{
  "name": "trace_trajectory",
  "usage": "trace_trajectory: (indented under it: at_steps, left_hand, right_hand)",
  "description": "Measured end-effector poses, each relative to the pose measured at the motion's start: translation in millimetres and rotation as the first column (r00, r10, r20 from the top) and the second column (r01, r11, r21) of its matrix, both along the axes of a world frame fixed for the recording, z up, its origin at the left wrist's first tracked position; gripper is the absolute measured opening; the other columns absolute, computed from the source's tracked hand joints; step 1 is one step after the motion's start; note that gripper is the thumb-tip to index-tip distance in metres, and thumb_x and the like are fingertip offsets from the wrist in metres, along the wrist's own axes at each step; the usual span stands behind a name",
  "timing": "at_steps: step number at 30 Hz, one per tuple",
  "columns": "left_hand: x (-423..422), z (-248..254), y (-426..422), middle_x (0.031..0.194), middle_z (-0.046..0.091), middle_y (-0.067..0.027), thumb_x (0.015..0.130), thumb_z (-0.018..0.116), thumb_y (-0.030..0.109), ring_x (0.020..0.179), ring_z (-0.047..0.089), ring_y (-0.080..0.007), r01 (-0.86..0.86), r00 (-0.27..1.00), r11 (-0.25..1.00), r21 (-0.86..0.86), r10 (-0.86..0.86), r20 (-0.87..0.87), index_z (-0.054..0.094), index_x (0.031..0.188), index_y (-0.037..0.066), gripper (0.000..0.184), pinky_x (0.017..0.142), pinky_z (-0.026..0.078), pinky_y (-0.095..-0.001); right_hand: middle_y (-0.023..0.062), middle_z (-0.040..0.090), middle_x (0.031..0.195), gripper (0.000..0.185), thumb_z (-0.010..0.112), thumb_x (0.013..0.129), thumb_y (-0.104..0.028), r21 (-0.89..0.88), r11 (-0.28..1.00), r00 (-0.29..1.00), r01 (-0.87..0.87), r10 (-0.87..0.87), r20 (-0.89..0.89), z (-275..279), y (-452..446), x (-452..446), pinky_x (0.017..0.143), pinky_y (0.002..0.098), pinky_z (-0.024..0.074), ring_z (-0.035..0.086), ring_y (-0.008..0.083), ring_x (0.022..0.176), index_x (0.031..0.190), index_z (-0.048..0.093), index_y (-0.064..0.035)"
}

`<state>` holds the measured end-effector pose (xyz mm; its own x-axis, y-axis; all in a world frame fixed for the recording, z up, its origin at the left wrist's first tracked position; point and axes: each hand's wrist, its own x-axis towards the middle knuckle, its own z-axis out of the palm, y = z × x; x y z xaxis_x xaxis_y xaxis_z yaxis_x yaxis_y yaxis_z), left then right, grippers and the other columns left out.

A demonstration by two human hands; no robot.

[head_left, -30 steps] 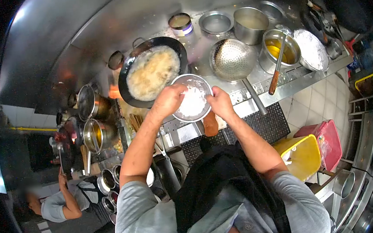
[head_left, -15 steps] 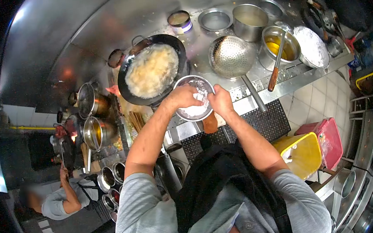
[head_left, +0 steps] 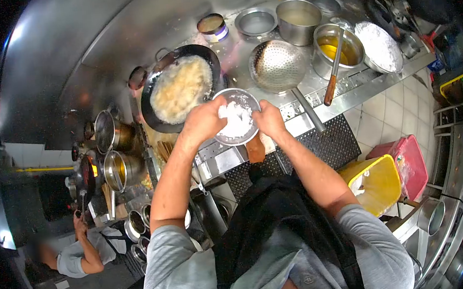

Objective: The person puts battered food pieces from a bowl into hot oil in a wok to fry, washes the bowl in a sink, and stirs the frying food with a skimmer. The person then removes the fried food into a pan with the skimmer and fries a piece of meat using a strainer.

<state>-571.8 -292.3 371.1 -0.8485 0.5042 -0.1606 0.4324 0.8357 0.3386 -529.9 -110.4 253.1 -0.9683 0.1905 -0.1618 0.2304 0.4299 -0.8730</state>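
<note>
A metal bowl (head_left: pixel 246 99) with lumpy white powder (head_left: pixel 235 123) in it is held in front of me, over the stove's front edge. My left hand (head_left: pixel 206 121) grips its left rim, thumb over the edge. On the opposite side, my right hand (head_left: pixel 269 118) has its fingers closed on the right rim. Left of the bowl and just beyond it sits a black wok (head_left: pixel 214 64), where pale food (head_left: pixel 181 91) fries in foaming oil. A large perforated strainer (head_left: pixel 279 67) lies to the bowl's upper right, its handle pointing toward me.
Along the back stand an open can (head_left: pixel 212 28), a shallow pan (head_left: pixel 255 22) and a deep pot (head_left: pixel 299 22). A ladle (head_left: pixel 332 85) rests across a pot of yellow oil (head_left: pixel 356 58). Yellow (head_left: pixel 385 186) and pink (head_left: pixel 413 165) bins stand at right. A co-worker (head_left: pixel 82 254) holds a wok at left.
My left hand has come out of the powder to the bowl's left rim. The bowl now tilts more toward me, showing more powder. The view has shifted slightly.
</note>
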Motion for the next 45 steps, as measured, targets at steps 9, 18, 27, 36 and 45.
trace_trajectory:
  at_steps: [9,18,27,36,45]
  left_hand:
    - [-2,-64,-6,0.087,0.065,-0.0208,0.075,0.070,0.022,0.085,0.063,-0.0368,-0.203,0.979,0.945,0.255,0.198,0.047,0.059,0.100,0.006,0.032,0.073,0.050,-0.0409]
    - [6,-56,16,0.105,0.059,-0.0143,0.070,0.071,0.017,0.085,0.061,-0.0340,0.115,0.913,0.993,-0.038,-0.121,-0.389,0.070,0.093,0.012,0.023,0.080,0.049,-0.0440]
    - [1,-31,-18,0.089,0.064,-0.0161,0.076,0.064,0.007,0.082,0.061,-0.0337,0.024,0.998,0.981,0.194,-0.013,-0.058,0.065,0.093,0.002,0.018,0.075,0.049,-0.0374]
    - [-10,26,-57,0.072,0.062,-0.0059,0.081,0.066,0.008,0.065,0.054,-0.0126,-0.243,0.957,0.899,0.364,0.283,-0.058,0.064,0.097,0.003,0.017,0.063,0.046,-0.0281]
    - [-106,-119,-130,0.085,0.063,-0.0198,0.074,0.060,0.002,0.083,0.061,-0.0373,-0.102,0.961,0.995,0.004,0.100,-0.258,0.064,0.089,0.001,0.015,0.076,0.049,-0.0395]
  right_hand:
    - [0.0258,0.063,0.081,0.021,0.055,0.077,-0.016,-0.008,0.998,0.996,0.061,-0.061,-0.060,0,8,-2,0.075,0.0455,0.0482,0.062,0.0413,0.080,0.087,0.057,0.0027]
    - [0.0260,0.062,0.080,0.020,0.056,0.076,-0.015,0.029,0.999,0.995,0.014,-0.011,-0.097,6,-6,2,0.074,0.0455,0.0484,0.061,0.0427,0.080,0.085,0.056,0.0021]
    - [0.0249,0.062,0.080,0.022,0.058,0.076,-0.019,-0.043,0.999,0.999,0.033,-0.032,0.013,-11,3,-3,0.074,0.0447,0.0485,0.062,0.0399,0.079,0.084,0.056,0.0015]
    - [0.0238,0.062,0.078,0.023,0.058,0.077,-0.019,-0.138,0.988,0.997,0.074,-0.070,0.029,-38,4,-13,0.071,0.0439,0.0480,0.062,0.0389,0.076,0.085,0.056,0.0018]
    - [0.0231,0.061,0.075,0.021,0.057,0.077,-0.018,-0.108,0.982,0.988,0.154,-0.152,0.031,-37,25,-1,0.068,0.0427,0.0479,0.062,0.0374,0.072,0.082,0.055,0.0021]
